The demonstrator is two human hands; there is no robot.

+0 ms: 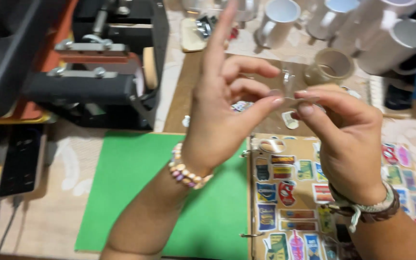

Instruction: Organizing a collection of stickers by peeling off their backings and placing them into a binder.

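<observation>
Though blurred, clear film (289,82) between fingers (278,100)

A small piece of clear tape (289,96) is hanging in the air above the table, thin, see-through and blurred, its edges hard to make out. It is being pinched between the fingertips of the left hand (227,106) and the right hand (347,130), stretching across between them.

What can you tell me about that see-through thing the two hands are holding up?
The clear sticker piece looks like a thin, see-through film, shiny and nearly colourless, blurred so no picture on it can be made out. It is held up above the sticker binder, pinched at its lower edge between the left hand and the right hand, thumb and fingertips touching it from both sides.
</observation>
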